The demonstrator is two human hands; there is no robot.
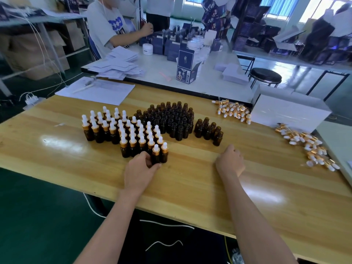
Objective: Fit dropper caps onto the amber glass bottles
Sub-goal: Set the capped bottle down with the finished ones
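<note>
A: Where do the amber bottles stand?

B: In the middle of the wooden surface (76, 164). The capped bottles (122, 130) form a block left of centre, white bulbs up and gold collars under them. The open bottles (171, 119) are packed just to their right and further up the frame, touching the capped block. A smaller group (208, 131) of open ones stands slightly apart on the right.

A: And the hands?

B: Apart. The left hand (141, 168) sits at the lower edge of the capped block. Its fingers and thumb curl round the base of the front bottle (155, 156), which stands upright beside another capped one. The right hand (230, 161) rests on bare wood right of centre, below the smaller group and not touching it. Its fingers are tucked under — I cannot tell whether they hold anything.

A: Loose dropper caps?

B: Two heaps. The upper heap (233, 111) lies in the upper right of the surface, next to a white box (289, 111). The right heap (306, 147) is strung along the right edge.

A: Anything behind?

B: A sheet of paper (99, 91) at the surface's upper left corner. Further up the frame stands a white table with a dark blue carton (185, 67) and stacks of white paper (118, 63). A seated person in a white shirt (106, 25) is at it — and a round black stool (264, 75) stands to the right.
</note>
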